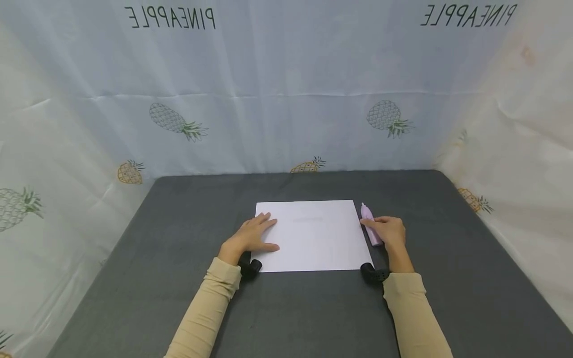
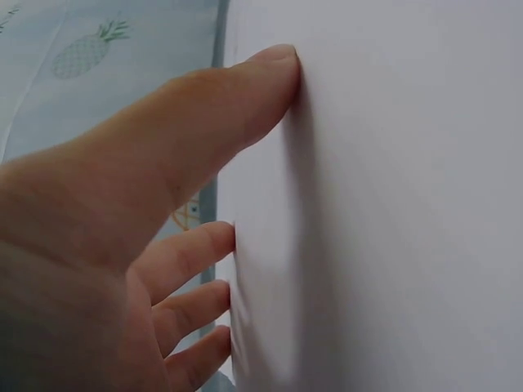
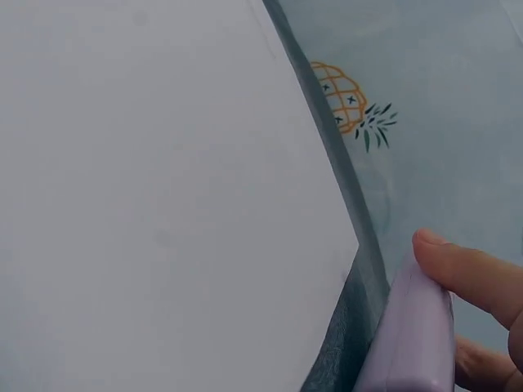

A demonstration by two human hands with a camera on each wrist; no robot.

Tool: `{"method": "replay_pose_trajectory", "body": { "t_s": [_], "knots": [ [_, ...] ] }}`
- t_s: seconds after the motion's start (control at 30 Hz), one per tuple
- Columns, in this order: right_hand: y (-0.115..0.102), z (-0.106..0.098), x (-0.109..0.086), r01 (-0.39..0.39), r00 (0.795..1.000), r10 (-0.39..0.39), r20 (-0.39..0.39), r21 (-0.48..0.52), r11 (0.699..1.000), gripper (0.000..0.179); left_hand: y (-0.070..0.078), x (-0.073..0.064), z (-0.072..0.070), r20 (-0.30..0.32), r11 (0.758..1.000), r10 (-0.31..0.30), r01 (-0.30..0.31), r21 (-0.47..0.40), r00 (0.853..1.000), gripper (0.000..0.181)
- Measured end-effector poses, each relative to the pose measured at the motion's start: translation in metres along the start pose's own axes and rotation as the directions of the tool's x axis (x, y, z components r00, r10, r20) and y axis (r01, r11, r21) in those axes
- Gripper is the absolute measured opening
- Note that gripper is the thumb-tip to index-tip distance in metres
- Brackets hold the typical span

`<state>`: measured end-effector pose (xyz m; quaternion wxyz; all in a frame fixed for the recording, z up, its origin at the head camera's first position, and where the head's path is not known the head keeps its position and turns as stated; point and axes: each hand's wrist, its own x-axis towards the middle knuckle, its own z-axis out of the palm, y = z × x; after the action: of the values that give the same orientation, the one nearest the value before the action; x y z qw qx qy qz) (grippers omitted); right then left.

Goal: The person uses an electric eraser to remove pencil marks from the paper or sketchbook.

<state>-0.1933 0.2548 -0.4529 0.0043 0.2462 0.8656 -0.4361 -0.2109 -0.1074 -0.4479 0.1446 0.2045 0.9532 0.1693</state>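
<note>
A white sheet of paper (image 1: 313, 236) lies flat on the dark grey table. My left hand (image 1: 251, 235) rests on its left edge, thumb and fingers spread; in the left wrist view the thumb (image 2: 261, 86) and fingertips touch the sheet. Just off the paper's right edge, my right hand (image 1: 388, 230) pinches a pale purple tube-shaped object (image 1: 370, 228) with a narrow tip that points away from me. The right wrist view shows the thumb (image 3: 458, 265) on one side of this smooth purple body (image 3: 413, 335), with a finger partly hidden behind it.
The grey table (image 1: 201, 199) reaches back to a hanging pineapple-print cloth (image 1: 277, 59), with more cloth at both sides. Black wrist devices (image 1: 250, 268) sit under both wrists, close to the paper's near corners.
</note>
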Motion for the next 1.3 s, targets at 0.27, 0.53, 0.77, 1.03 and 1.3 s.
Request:
{"method": "replay_pose_trajectory", "body": {
  "t_s": [0.27, 0.53, 0.77, 1.03, 1.3],
  "knots": [
    [0.004, -0.002, 0.002, -0.053, 0.998, 0.052, -0.024, -0.047, 0.998, 0.06, -0.002, -0.001, 0.001, 0.0, 1.0, -0.007, 0.007, 0.006, 1.0, 0.081],
    [0.006, 0.0, 0.006, -0.007, 1.0, 0.006, -0.023, -0.029, 1.0, 0.049, -0.006, -0.001, 0.005, -0.01, 1.0, -0.012, 0.012, -0.007, 1.0, 0.081],
    [0.008, -0.005, 0.004, -0.024, 1.0, 0.024, 0.005, -0.049, 0.998, 0.052, -0.006, 0.002, 0.009, -0.008, 1.0, 0.011, -0.011, -0.003, 1.0, 0.08],
    [0.005, -0.009, 0.002, -0.054, 0.998, 0.057, 0.03, -0.101, 0.993, 0.052, -0.006, 0.004, 0.009, -0.037, 0.999, 0.034, -0.033, 0.007, 0.999, 0.079],
    [0.006, -0.013, 0.005, 0.001, 0.995, 0.004, 0.098, -0.044, 0.999, 0.051, -0.006, 0.008, 0.009, -0.064, 0.998, 0.07, -0.07, -0.001, 0.995, 0.078]
  ]
}}
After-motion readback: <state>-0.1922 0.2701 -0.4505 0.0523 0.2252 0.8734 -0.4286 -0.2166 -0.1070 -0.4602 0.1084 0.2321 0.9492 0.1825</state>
